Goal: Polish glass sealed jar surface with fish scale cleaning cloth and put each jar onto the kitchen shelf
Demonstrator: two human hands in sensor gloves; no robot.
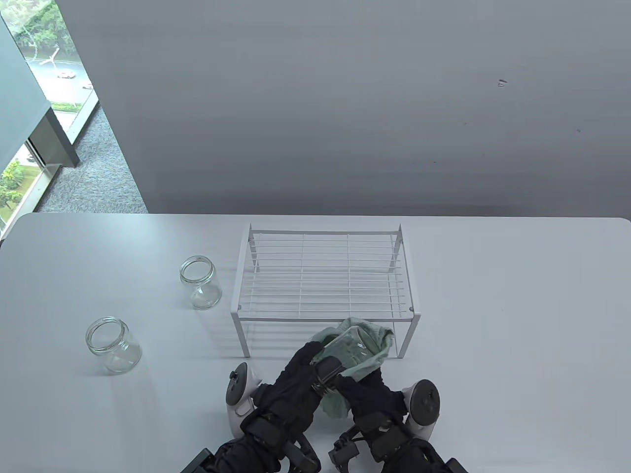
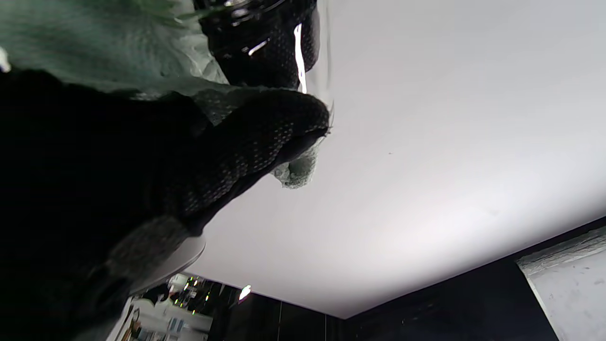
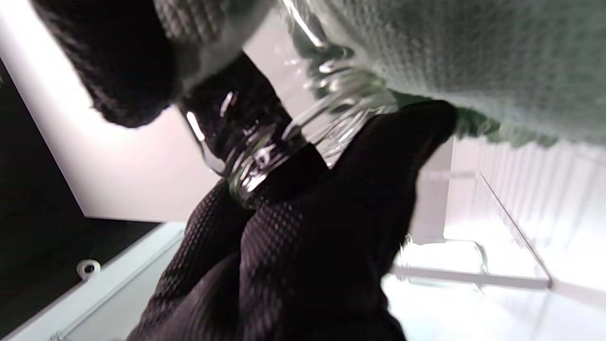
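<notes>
Both hands, left hand (image 1: 300,374) and right hand (image 1: 367,389), grip one clear glass jar (image 1: 345,349) in pale green cloth (image 1: 377,347), seemingly touching the white wire shelf (image 1: 323,276)'s front edge; two more jars (image 1: 199,282) (image 1: 112,344) stand toward the table's left edge.

Both hands — left hand (image 1: 300,379), right hand (image 1: 367,389) — meet, fingers curled in grips.

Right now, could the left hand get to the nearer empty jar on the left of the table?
Probably not yet. The way across the table to that jar is free, but the left hand holds the jar being wiped.
</notes>
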